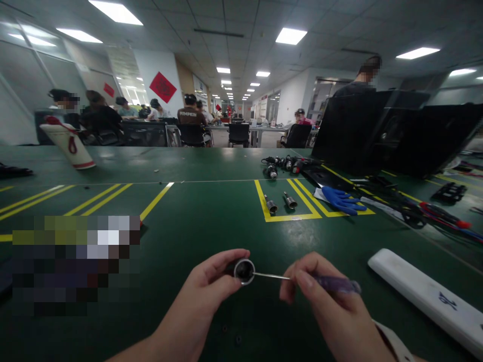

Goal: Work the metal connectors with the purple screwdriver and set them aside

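Observation:
My left hand is closed around a small dark cylindrical part with a shiny metal rim, its open end turned toward me. In my right hand is a screwdriver with a purplish, see-through handle. Its thin metal shaft points left, and the tip reaches into the mouth of the cylindrical part; whether it touches anything inside is hidden. Farther off, two metal socket-like parts lie inside a yellow-taped rectangle.
A blue glove and cables lie to the right, near a long white case. Black connectors sit behind the taped rectangle. A white cup stands at the far left. Dark monitors rise at the right; people sit beyond.

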The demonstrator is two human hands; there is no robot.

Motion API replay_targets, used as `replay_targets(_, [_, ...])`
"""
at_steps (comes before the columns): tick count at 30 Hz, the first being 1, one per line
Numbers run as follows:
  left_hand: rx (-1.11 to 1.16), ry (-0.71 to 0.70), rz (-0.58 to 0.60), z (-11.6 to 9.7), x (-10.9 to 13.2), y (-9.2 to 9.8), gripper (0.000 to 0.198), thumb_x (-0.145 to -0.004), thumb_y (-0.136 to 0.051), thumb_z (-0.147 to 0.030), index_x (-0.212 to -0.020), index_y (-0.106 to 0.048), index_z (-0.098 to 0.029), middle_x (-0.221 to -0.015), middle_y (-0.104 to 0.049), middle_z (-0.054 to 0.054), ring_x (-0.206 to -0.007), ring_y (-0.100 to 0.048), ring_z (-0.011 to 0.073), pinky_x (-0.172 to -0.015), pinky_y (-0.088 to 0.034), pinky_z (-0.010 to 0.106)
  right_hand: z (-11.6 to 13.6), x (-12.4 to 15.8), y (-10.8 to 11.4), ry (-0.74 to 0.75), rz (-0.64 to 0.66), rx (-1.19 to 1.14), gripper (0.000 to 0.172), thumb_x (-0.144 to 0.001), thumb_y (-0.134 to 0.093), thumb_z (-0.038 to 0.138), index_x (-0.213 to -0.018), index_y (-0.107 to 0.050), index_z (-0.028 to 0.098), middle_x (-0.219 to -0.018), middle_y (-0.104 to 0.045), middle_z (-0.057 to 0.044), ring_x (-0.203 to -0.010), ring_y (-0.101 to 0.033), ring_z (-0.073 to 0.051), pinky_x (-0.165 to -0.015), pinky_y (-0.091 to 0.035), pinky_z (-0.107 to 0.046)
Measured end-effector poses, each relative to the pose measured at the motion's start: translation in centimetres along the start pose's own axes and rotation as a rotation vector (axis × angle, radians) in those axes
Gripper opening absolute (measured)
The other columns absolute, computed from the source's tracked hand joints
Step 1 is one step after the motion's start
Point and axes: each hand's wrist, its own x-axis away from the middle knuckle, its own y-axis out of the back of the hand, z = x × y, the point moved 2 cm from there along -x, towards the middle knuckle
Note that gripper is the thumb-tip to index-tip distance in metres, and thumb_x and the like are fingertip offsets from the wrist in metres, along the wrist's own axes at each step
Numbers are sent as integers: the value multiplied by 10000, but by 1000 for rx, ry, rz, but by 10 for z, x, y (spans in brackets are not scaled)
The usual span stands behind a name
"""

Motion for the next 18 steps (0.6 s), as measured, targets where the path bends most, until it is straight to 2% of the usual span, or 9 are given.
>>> replay_targets(4, [-30, -59, 1, 3, 0, -1, 343, -692, -578, -122, -1023, -646, -177, -1012, -703, 50, -981, -625, 203, -893, -448, 325, 5, 5, -4, 234, 104, 377, 152, -867, -466, 237, -783, -584, 188, -716, -619, -35, -651, -573, -140, -570, -438, -240])
replay_targets(10, [-80, -97, -5, 2, 0, -8, 304, -684, -581, -117, -970, -664, -179, -972, -713, 45, -945, -641, 197, -879, -456, 319, -4, 3, -14, 566, 221, 664, 112, -771, -488, 113, -812, -534, 206, -704, -649, -36, -624, -590, -147, -588, -461, -255])
replay_targets(13, [-89, -129, -23, 0, 0, -10, 294, -669, -589, -118, -947, -671, -171, -958, -716, 57, -925, -650, 204, -858, -472, 320, -11, 4, -16, 650, 235, 714, 123, -760, -503, 118, -827, -515, 220, -713, -660, -30, -621, -593, -147, -597, -464, -258])
replay_targets(18, [-60, -149, -56, 0, 0, -10, 227, -647, -606, -100, -848, -683, -171, -959, -719, 63, -905, -657, 214, -840, -486, 337, -10, 6, -19, 687, 257, 753, 144, -752, -495, 94, -822, -509, 219, -698, -661, -28, -613, -596, -144, -590, -473, -250])
